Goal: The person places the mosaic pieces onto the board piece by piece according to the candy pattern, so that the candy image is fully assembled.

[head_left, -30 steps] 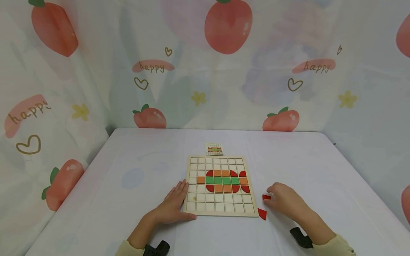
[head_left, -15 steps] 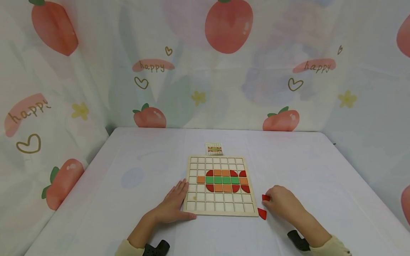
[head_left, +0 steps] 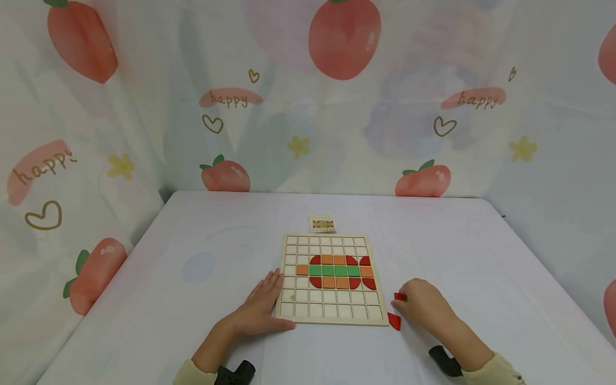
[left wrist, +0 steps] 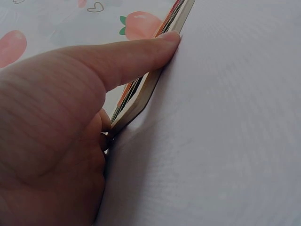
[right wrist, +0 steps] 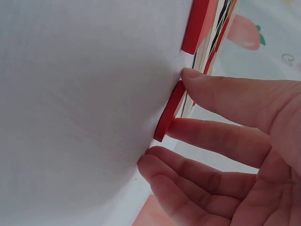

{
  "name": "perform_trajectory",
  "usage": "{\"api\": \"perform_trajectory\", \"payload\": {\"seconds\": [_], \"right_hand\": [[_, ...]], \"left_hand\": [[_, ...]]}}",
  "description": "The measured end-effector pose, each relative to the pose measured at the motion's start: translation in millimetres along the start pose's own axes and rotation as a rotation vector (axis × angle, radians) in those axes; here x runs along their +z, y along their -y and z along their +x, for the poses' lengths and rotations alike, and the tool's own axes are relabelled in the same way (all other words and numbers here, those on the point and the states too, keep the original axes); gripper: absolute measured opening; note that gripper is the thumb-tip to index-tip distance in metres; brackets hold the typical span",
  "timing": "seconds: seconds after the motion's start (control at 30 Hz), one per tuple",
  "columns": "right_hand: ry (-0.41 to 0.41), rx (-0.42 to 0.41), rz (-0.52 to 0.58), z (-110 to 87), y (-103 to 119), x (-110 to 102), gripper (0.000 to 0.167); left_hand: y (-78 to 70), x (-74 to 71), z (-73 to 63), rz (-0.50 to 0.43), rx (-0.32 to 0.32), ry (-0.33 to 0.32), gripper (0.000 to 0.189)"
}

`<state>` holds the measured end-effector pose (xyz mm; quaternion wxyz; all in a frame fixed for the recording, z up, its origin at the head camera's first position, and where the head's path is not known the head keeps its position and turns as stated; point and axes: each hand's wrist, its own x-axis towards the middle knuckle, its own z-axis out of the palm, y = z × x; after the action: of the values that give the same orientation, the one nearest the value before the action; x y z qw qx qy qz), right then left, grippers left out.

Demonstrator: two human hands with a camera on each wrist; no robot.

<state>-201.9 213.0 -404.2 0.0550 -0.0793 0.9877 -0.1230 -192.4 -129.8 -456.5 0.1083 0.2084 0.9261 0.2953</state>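
A wooden grid board (head_left: 332, 322) lies on the table, with red, orange and green pieces in its middle rows. My left hand (head_left: 257, 310) rests at its left side, fingers straight along the edge. In the left wrist view the thumb (left wrist: 141, 54) lies across the board's near edge. Right of the board, my right hand (head_left: 425, 305) pinches a red quarter-round tile (right wrist: 170, 110) between thumb and index finger, low at the tabletop. The other fingers curl loosely below it. A second red tile (head_left: 394, 322) lies by the board's near right corner.
A small pattern card (head_left: 321, 224) lies just beyond the board's far edge. White cloth covers the table (head_left: 231, 224), and a printed curtain (head_left: 337, 133) hangs behind and at both sides. Black wrist straps (head_left: 445, 361) sit below both hands.
My right hand has drawn slightly left and its fingers have closed on the red tile, turning it a little. My left hand and the board stay in place.
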Motion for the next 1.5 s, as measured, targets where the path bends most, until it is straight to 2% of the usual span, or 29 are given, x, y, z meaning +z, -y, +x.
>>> {"api": "perform_trajectory", "payload": {"seconds": [0.23, 0.37, 0.67, 1.03, 1.5], "right_hand": [[-0.016, -0.025, 0.003, -0.5, -2.4, 1.8, 0.020], [-0.014, -0.064, 0.002, 0.1, -4.5, 3.0, 0.024], [-0.016, -0.161, -0.003, 2.1, -8.0, 4.3, 0.020], [0.029, -0.123, 0.001, 0.7, -6.5, 4.0, 0.019], [-0.012, -0.186, -0.020, 0.5, -9.6, 6.2, 0.018]], "left_hand": [[-1.0, -1.3, 0.4, 0.000, 0.000, 0.001, 0.109], [-1.9, -1.8, 0.3, 0.001, -0.001, 0.003, 0.109], [-1.6, -1.2, 0.0, 0.003, -0.004, 0.002, 0.110], [-0.4, -0.5, 0.0, 0.004, -0.002, 0.002, 0.109], [-1.4, -1.9, -2.4, -0.015, 0.036, -0.008, 0.107]]}}
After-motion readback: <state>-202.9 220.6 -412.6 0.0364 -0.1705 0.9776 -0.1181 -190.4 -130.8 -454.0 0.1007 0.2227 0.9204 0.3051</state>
